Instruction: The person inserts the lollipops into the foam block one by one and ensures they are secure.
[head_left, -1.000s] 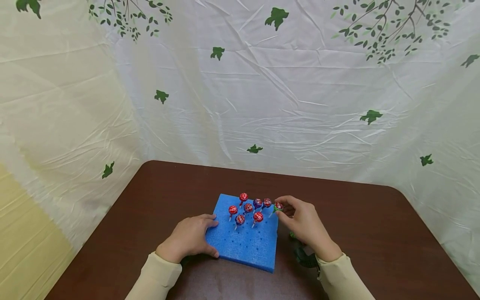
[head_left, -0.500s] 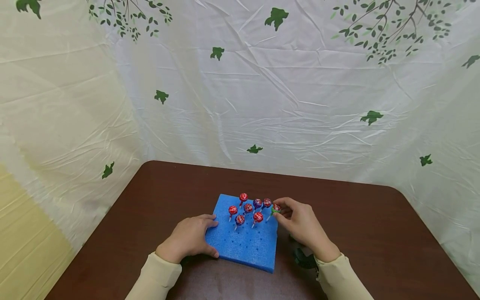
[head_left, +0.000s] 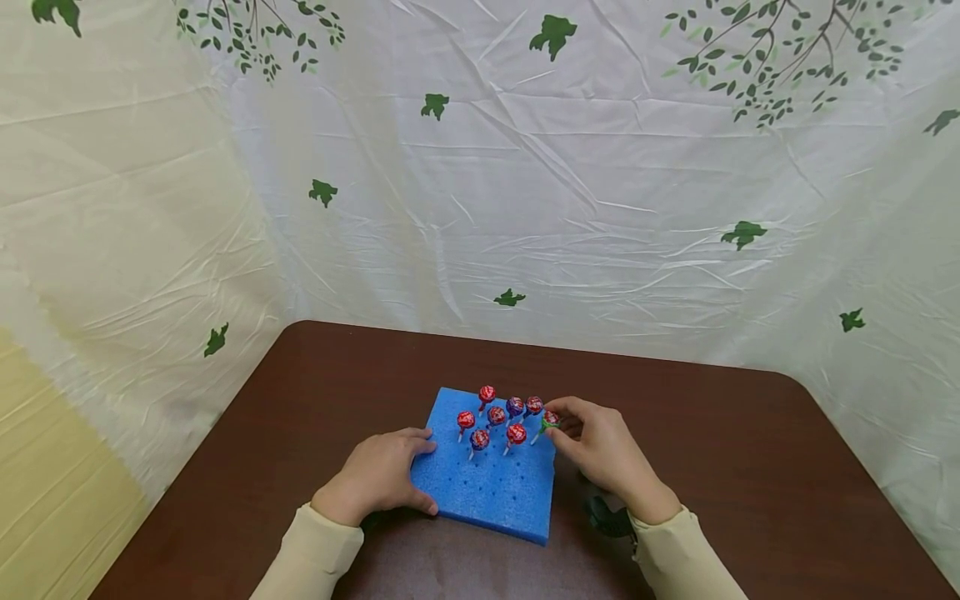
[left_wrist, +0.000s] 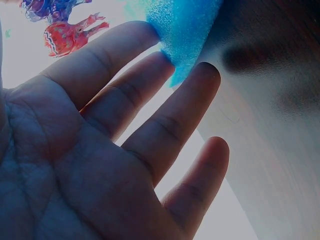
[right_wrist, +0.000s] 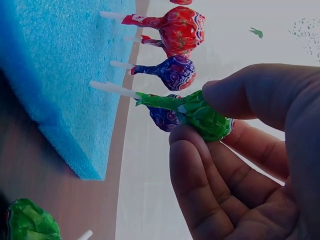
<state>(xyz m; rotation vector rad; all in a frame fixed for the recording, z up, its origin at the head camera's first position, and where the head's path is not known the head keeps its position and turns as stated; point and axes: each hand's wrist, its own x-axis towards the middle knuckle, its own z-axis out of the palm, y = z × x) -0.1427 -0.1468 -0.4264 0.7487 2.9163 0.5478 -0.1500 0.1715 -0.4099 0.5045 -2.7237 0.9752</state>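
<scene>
A blue foam block (head_left: 487, 496) with small holes lies on the table. Several red and purple wrapped lollipops (head_left: 479, 439) stand in its back half on white sticks. At its right side, my right hand (head_left: 611, 454) pinches a green-wrapped lollipop (right_wrist: 205, 115) by the head between thumb and fingers. That lollipop's stick points at the foam; its tip looks to be at the surface, though whether it is inside a hole I cannot tell. My left hand (head_left: 378, 475) rests against the block's left edge, fingers (left_wrist: 172, 122) fairly straight and fingertips touching the foam.
Another green lollipop (right_wrist: 32, 220) lies on the brown table (head_left: 360, 375) right of the block. A dark object (head_left: 609, 517) shows beside the right wrist. White cloth (head_left: 480, 208) with leaf prints hangs behind the table.
My right hand has moved slightly left and down with the green lollipop, bringing it over the foam's right side. The left hand and the block have stayed still.
</scene>
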